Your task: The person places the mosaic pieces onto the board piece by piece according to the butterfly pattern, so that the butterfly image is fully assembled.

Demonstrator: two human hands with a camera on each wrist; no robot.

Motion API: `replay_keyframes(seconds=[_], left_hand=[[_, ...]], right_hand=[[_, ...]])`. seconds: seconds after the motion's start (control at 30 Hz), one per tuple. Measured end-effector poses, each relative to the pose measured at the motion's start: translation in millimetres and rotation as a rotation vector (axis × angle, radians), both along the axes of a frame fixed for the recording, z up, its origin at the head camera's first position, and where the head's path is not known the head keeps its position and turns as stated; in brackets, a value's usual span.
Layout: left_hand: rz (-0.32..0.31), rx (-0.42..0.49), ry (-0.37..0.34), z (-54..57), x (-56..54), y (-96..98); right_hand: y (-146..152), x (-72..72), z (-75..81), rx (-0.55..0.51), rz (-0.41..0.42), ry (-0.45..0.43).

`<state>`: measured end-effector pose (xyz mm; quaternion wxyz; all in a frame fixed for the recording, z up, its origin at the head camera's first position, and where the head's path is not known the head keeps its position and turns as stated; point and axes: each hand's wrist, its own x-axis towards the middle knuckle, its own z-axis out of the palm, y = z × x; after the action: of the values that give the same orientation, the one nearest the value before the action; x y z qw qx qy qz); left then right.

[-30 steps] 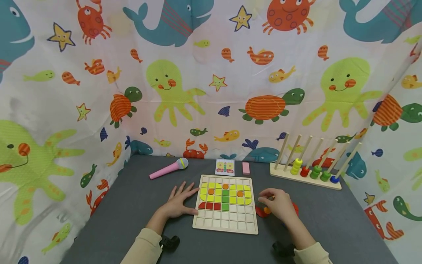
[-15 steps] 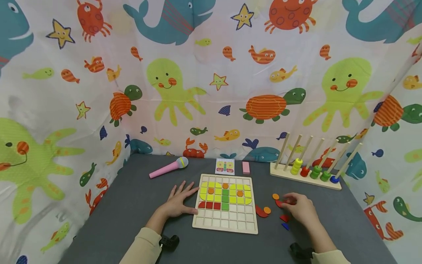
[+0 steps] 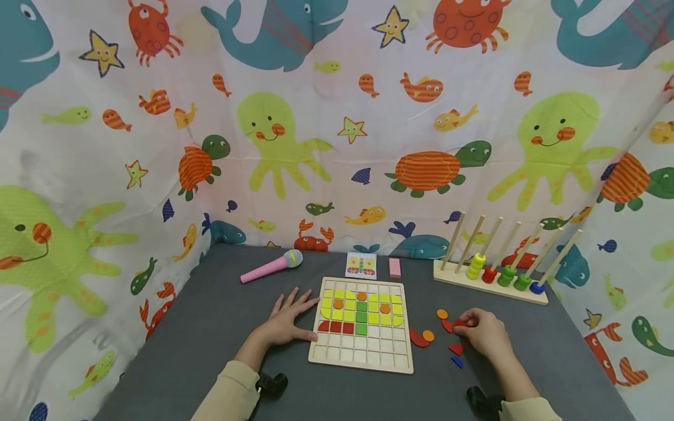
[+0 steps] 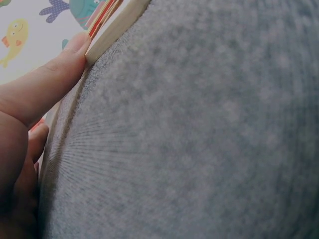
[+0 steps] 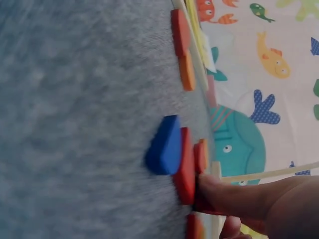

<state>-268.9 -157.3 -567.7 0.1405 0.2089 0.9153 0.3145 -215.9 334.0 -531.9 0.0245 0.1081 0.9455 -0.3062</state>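
Observation:
A light wooden grid board [image 3: 387, 355] lies on the grey table, with yellow, orange, green and red tiles in its upper cells. My left hand [image 3: 286, 320] rests at the board's left side, fingers spread, thumb and fingertips at its edge. To the right of the board, my right hand [image 3: 485, 334] pinches a small red tile [image 3: 460, 322] between thumb and fingers. Around it lie a red tile [image 3: 456, 349], a blue tile [image 3: 457, 362] and an orange disc [image 3: 442, 314]. A red rounded tile [image 3: 419, 338] and another orange disc [image 3: 428, 336] lie beside the board's right edge.
Behind the board are a picture card [image 3: 361, 265] with a butterfly pattern and a pink block [image 3: 395, 268]. A pink toy microphone [image 3: 271, 266] lies back left. A peg stand [image 3: 489, 283] with coloured rings stands back right, before a printed cloth [image 3: 337, 175].
My right hand has moved right, away from the board's edge to the scattered tiles, and has come onto a red tile there. My left hand has stayed at the board.

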Motion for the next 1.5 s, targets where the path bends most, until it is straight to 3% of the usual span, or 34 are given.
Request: replay_keyframes(seconds=[0.27, 0.57, 0.8, 1.07, 1.5], left_hand=[[-0.004, 0.015, 0.001, 0.0, 0.8, -0.1], [0.004, 0.005, 0.004, -0.2, -0.2, -2.2], [0.01, -0.012, 0.006, -3.4, -1.0, -2.1], [0.013, -0.017, 0.002, -3.9, -0.1, -1.7], [0.01, -0.015, 0.008, -3.1, -1.1, -0.3]], right_hand=[[-17.6, 0.1, 17.6, -0.055, 0.05, 0.061], [-86.0, -3.2, 29.7, -0.178, 0.111, 0.114], [-126.5, -6.3, 19.1, -0.231, 0.229, 0.084], [-150.7, -9.5, 6.5, -0.269, 0.279, 0.06], [-166.5, -11.0, -5.0, -0.159, 0.313, 0.085]])
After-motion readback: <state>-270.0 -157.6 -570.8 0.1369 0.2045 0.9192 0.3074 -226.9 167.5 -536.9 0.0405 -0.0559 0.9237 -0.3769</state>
